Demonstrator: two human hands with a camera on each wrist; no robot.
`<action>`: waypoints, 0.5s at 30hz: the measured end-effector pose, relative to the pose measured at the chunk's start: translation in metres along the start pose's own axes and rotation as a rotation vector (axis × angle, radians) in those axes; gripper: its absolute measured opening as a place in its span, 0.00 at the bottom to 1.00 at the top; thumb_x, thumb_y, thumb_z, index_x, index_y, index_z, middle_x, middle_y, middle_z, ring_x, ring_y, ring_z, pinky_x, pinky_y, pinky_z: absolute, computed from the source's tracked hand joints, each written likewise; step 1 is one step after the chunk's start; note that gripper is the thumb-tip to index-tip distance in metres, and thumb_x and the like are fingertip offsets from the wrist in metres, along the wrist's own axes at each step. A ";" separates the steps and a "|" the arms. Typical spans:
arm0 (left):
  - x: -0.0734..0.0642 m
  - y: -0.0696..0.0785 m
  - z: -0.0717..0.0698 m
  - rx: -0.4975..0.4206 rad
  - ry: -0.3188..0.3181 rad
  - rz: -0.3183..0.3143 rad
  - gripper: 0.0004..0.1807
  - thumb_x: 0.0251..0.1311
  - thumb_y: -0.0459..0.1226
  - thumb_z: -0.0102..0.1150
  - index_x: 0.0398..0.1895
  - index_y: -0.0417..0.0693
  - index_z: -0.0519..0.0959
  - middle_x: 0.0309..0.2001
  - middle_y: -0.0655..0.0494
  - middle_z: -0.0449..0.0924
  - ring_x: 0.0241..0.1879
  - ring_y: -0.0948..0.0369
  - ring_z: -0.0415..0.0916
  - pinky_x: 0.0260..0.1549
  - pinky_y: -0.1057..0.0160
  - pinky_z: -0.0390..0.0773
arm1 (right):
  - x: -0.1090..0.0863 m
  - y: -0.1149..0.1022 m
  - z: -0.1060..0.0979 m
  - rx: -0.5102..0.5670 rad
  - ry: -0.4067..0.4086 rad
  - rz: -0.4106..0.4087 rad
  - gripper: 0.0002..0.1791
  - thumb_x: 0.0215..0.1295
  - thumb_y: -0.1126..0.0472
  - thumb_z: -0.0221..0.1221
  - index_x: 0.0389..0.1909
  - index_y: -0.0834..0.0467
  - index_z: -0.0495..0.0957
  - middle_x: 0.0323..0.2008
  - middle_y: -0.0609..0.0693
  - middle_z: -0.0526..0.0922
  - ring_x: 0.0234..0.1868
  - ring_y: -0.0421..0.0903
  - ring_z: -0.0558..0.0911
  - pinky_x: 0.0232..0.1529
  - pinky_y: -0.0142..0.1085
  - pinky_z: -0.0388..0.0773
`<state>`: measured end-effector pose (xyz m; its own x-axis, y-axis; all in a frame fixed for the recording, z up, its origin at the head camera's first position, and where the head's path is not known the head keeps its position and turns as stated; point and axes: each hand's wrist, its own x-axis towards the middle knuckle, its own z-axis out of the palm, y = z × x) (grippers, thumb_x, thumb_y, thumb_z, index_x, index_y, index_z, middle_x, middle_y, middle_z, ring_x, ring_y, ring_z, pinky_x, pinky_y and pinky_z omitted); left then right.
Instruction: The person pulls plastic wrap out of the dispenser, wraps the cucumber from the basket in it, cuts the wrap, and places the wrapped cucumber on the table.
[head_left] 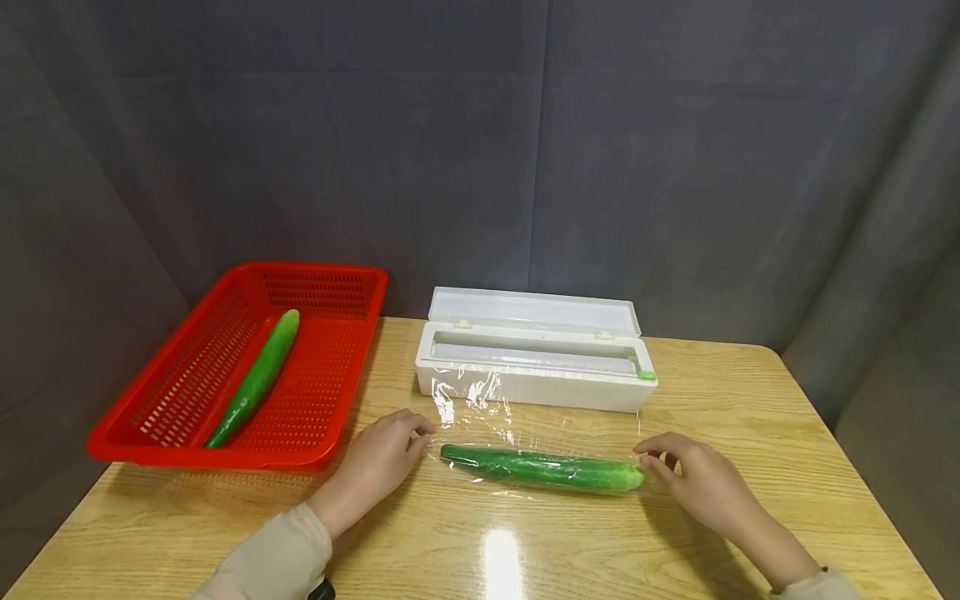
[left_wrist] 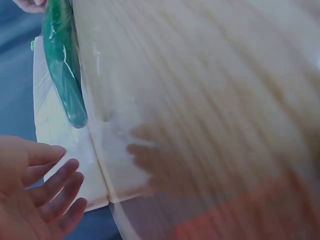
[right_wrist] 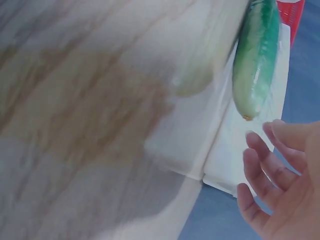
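A green cucumber (head_left: 540, 469) lies crosswise on the table with clear cling film (head_left: 480, 425) over it. The film runs up to a white cling film dispenser (head_left: 536, 387) behind, whose lid stands open on a roll. My left hand (head_left: 382, 458) is off the cucumber's dark end, thumb and index finger together at the film's left side. Beyond the pale end, my right hand (head_left: 697, 479) pinches the film's right side between thumb and index finger. In the right wrist view, the other fingers (right_wrist: 260, 172) curve loosely. The left wrist view shows the left hand's remaining fingers (left_wrist: 65, 195) spread loosely too.
A red plastic basket (head_left: 318, 446) stands at the left of the wooden table (head_left: 420, 550), with another cucumber (head_left: 258, 379) lying in it. A dark grey curtain (head_left: 480, 167) hangs behind and at both sides. The dispenser has a green piece (head_left: 647, 376) at its right end.
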<state>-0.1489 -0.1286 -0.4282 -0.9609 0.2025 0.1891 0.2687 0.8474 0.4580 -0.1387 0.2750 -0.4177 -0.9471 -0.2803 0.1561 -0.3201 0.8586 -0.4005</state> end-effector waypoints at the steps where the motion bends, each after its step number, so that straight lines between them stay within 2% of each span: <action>1: -0.001 0.001 -0.001 0.001 0.013 0.012 0.05 0.61 0.34 0.66 0.40 0.50 0.86 0.39 0.58 0.83 0.43 0.54 0.81 0.43 0.51 0.79 | -0.001 -0.001 -0.002 0.000 0.013 -0.003 0.08 0.66 0.60 0.64 0.45 0.53 0.85 0.33 0.39 0.82 0.28 0.36 0.73 0.22 0.32 0.67; 4: -0.001 0.005 -0.003 -0.005 0.043 0.059 0.06 0.61 0.34 0.67 0.39 0.51 0.85 0.40 0.59 0.84 0.44 0.56 0.82 0.45 0.52 0.80 | -0.003 -0.003 -0.005 0.002 0.061 -0.027 0.08 0.66 0.62 0.64 0.45 0.52 0.85 0.35 0.39 0.82 0.30 0.37 0.74 0.24 0.33 0.69; 6: -0.001 0.008 -0.004 -0.016 0.039 0.091 0.05 0.60 0.34 0.67 0.39 0.51 0.85 0.41 0.60 0.84 0.45 0.57 0.81 0.46 0.53 0.79 | -0.004 -0.004 -0.005 0.012 0.093 -0.066 0.08 0.65 0.63 0.65 0.43 0.51 0.85 0.36 0.38 0.83 0.31 0.36 0.75 0.27 0.34 0.72; 11: 0.002 0.010 -0.001 -0.025 -0.057 0.183 0.06 0.60 0.35 0.68 0.40 0.51 0.85 0.41 0.61 0.83 0.45 0.58 0.80 0.47 0.54 0.79 | -0.007 -0.007 0.000 0.039 0.106 -0.165 0.10 0.61 0.64 0.68 0.38 0.45 0.84 0.37 0.32 0.82 0.32 0.31 0.74 0.31 0.34 0.75; 15: 0.005 0.009 0.002 -0.005 -0.114 0.238 0.08 0.58 0.36 0.69 0.41 0.52 0.85 0.41 0.61 0.82 0.46 0.58 0.79 0.47 0.54 0.78 | -0.008 -0.008 0.003 0.049 0.057 -0.178 0.12 0.59 0.64 0.69 0.39 0.43 0.84 0.39 0.32 0.80 0.35 0.32 0.74 0.31 0.33 0.74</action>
<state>-0.1516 -0.1186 -0.4247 -0.8717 0.4503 0.1933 0.4885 0.7666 0.4168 -0.1292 0.2691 -0.4190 -0.8731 -0.3997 0.2790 -0.4844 0.7754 -0.4051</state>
